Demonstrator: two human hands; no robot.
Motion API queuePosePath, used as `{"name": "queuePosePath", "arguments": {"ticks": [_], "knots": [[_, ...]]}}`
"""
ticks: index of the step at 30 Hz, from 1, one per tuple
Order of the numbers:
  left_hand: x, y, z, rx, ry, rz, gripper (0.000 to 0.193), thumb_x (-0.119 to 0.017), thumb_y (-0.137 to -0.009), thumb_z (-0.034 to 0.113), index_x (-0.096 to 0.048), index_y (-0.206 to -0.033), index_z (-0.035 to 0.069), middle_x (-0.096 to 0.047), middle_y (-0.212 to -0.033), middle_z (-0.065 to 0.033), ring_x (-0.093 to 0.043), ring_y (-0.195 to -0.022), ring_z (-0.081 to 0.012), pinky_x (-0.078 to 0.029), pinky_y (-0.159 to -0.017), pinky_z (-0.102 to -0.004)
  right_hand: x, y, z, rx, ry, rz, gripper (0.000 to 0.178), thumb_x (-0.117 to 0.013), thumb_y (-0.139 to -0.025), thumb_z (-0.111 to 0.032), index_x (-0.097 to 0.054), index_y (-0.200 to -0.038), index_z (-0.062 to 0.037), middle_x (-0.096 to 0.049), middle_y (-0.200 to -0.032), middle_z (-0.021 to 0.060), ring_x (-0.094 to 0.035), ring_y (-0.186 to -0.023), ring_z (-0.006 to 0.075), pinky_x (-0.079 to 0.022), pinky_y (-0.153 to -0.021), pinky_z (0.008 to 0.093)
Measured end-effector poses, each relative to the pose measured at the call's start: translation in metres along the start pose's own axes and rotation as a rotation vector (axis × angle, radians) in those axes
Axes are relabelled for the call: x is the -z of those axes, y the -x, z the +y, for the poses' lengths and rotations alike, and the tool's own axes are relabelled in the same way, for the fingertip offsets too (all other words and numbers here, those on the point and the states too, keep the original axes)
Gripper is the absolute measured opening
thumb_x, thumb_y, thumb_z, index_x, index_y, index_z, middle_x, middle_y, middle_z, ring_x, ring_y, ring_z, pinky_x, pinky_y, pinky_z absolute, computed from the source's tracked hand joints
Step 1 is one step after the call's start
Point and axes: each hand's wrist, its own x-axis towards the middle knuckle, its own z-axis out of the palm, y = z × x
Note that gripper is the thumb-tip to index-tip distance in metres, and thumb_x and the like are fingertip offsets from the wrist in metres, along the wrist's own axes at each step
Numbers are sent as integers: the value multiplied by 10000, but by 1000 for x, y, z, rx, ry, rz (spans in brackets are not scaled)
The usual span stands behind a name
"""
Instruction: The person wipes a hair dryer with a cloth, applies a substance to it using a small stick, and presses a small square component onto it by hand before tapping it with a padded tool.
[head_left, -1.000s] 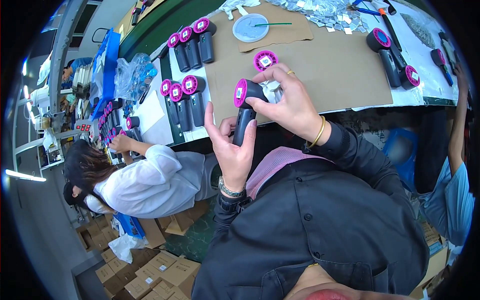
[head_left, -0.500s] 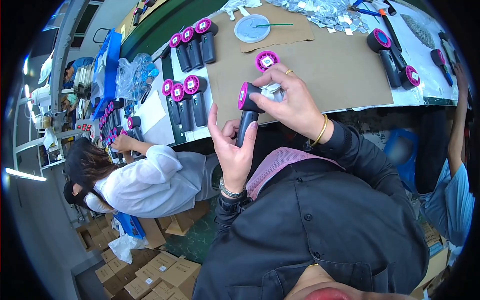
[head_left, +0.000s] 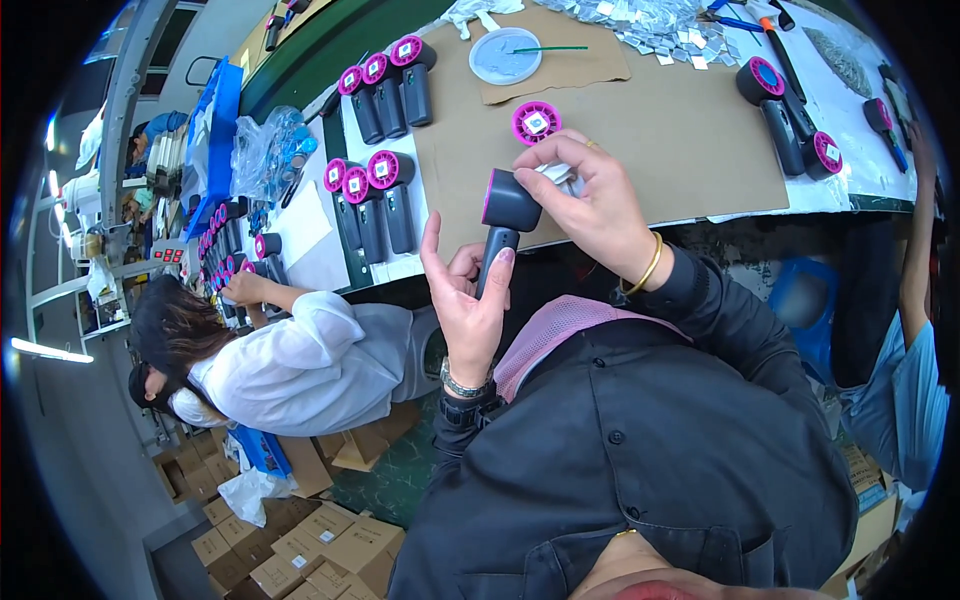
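Note:
Below the table's front edge, my left hand point(head_left: 470, 318) grips the handle of a dark grey handheld fan point(head_left: 511, 203), its index finger stretched up beside it. The fan's round head points left, so only a thin magenta rim shows. My right hand point(head_left: 612, 218) is closed on a crumpled white cloth or tissue point(head_left: 562, 178). Its thumb and fingertips are at the back edge of the fan head; whether they touch it is hard to tell. Just beyond lies a magenta spoked ring point(head_left: 537, 123) with a white square at its centre, on the brown cardboard point(head_left: 660, 150).
Several similar fans point(head_left: 384, 170) lie in rows to the left, others point(head_left: 781, 115) to the right. A white lid point(head_left: 505, 56) with a green stick and a heap of small pale squares point(head_left: 650, 28) are at the back. A co-worker point(head_left: 290, 350) sits at left; another person's arm point(head_left: 914, 240) is at right.
The fan has turned in my left hand, so its magenta face with a white square no longer shows. My right hand has shifted slightly to the right with the cloth.

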Motion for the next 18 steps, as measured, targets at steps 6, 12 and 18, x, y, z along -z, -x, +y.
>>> {"name": "queuePosePath", "arguments": {"ticks": [6, 12, 18], "knots": [[0, -9, -13, 32, 5, 41, 874, -713, -995, 32, -136, -1651, 5, -690, -945, -90, -632, -795, -123, -496, -714, -256, 11, 11, -11, -127, -136, 2, 150, -696, -1014, -75, -732, -1144, -10, -694, -1023, 19, -618, -885, 87, -480, -774, 246], [-15, -44, -50, -240, -394, 227, 890, -774, -958, 88, -199, -1623, -47, -678, -930, -120, -622, -771, -194, -511, -723, -348, 16, 19, -9, -58, -135, 12, 206, -652, -1053, -82, -712, -1234, -4, -709, -1067, 29, -608, -863, 69, -483, -773, 235], [-31, -64, -62, -320, -656, 298, 904, -808, -932, 140, -244, -1604, -81, -655, -1006, -171, -637, -891, -296, -507, -822, -424, 25, 23, -9, -144, -151, 12, 204, -646, -1061, -87, -712, -1233, 0, -683, -1074, 37, -590, -862, 70, -476, -773, 238]]}}
